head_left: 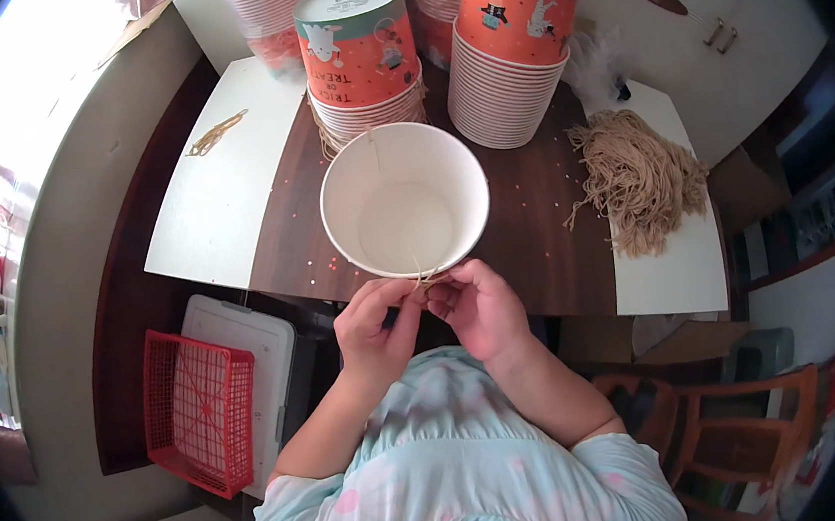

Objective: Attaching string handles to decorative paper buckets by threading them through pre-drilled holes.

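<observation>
1. Furthest left, on the floor below the table edge, stands one red plastic mesh basket point(198, 410), leaning against one pale grey lidded box point(263, 348).
2. On the dark brown wooden table point(534, 219) lies one white rectangular board point(219, 179), and on its far part one small loose bundle of tan string pieces point(215, 133).
3. Behind the board, at the table's back edge, I count two stacks of paper cups in plastic sleeves point(263, 14), only partly in view.
4. Next comes one stack of white paper buckets, topped by an upside-down orange-and-teal printed bucket point(358, 45); thin strings hang down the stack's side.
5. In the middle, just in front of that stack, one open white paper bucket point(404, 201) tilts its mouth upward; its near rim sits right at the two hands.
6. The left hand point(376, 327) has thumb and forefinger pinched shut on a short piece of thin tan string point(425, 279) at the bucket's near rim.
7. The right hand point(480, 307) touches the left, its fingers curled in and nipping the same string from the other side.
8. Right of the bucket, one more tall stack of white buckets carries a second printed orange bucket point(514, 10).
9. Furthest right, one large heap of tan strings point(639, 179) lies partly on a second white board point(669, 266), with one tuft of white fluff point(595, 68) behind it.
</observation>
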Demonstrator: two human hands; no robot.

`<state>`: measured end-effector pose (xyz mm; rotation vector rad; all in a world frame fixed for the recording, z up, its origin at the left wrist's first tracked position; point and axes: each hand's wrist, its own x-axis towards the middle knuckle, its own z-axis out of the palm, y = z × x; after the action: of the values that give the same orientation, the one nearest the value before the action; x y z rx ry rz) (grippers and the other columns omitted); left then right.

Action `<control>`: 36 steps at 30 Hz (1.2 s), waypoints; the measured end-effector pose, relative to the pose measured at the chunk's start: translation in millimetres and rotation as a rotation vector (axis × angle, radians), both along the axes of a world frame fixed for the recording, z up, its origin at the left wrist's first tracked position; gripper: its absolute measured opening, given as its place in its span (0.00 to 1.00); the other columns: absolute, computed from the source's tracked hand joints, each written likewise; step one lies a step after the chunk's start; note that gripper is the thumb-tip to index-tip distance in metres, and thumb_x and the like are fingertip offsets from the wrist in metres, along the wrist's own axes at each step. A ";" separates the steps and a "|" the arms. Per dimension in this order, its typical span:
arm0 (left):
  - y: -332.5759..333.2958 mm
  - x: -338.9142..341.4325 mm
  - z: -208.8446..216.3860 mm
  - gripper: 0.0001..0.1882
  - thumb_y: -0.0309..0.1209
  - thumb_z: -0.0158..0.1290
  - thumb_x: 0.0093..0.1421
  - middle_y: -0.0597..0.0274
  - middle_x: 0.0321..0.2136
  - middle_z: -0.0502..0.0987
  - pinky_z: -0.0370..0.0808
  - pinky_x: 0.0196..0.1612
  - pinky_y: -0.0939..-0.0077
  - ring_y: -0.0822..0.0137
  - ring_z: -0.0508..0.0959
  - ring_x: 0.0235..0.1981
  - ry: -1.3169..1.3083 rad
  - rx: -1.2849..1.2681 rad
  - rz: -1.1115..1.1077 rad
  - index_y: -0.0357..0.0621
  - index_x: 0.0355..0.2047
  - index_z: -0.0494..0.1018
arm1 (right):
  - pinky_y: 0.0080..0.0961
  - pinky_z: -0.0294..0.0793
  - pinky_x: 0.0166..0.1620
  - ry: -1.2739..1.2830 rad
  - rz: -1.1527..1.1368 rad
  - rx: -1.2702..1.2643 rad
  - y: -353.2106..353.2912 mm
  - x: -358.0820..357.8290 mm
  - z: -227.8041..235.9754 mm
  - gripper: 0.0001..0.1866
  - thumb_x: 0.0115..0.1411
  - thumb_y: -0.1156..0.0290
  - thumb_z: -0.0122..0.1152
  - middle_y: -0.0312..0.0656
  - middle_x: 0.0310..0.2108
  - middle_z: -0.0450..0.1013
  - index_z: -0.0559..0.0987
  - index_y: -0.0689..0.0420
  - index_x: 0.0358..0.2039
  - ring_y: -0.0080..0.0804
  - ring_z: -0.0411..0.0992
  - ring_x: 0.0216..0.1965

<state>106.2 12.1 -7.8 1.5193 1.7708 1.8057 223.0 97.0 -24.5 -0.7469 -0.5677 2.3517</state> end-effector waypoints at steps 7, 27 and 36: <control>-0.9 -6.6 5.8 0.03 0.18 0.52 0.60 0.61 0.28 0.78 0.74 0.35 0.86 0.76 0.78 0.29 -0.188 -0.053 -0.032 0.30 0.33 0.74 | 0.28 0.73 0.40 -0.362 0.015 0.677 20.6 8.7 4.2 0.12 0.54 0.71 0.55 0.41 0.31 0.76 0.78 0.65 0.36 0.33 0.73 0.31; 46.9 -26.2 42.5 0.06 0.25 0.55 0.61 0.63 0.29 0.79 0.73 0.39 0.83 0.76 0.77 0.32 -0.479 -0.236 -0.344 0.32 0.33 0.75 | 0.34 0.78 0.44 0.187 0.260 0.005 15.6 16.9 4.8 0.15 0.61 0.68 0.51 0.48 0.35 0.77 0.75 0.67 0.42 0.39 0.77 0.36; 52.2 -14.4 50.7 0.07 0.27 0.58 0.58 0.61 0.29 0.79 0.74 0.34 0.80 0.77 0.76 0.31 -0.231 -0.223 -0.402 0.34 0.31 0.76 | 0.25 0.74 0.32 -0.666 -0.473 1.583 6.2 39.0 62.8 0.14 0.49 0.78 0.65 0.43 0.36 0.70 0.74 0.58 0.38 0.33 0.73 0.32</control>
<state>91.7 64.3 43.0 1.3917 1.3860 1.4660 262.1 103.2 38.3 -0.6551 -1.8729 0.6411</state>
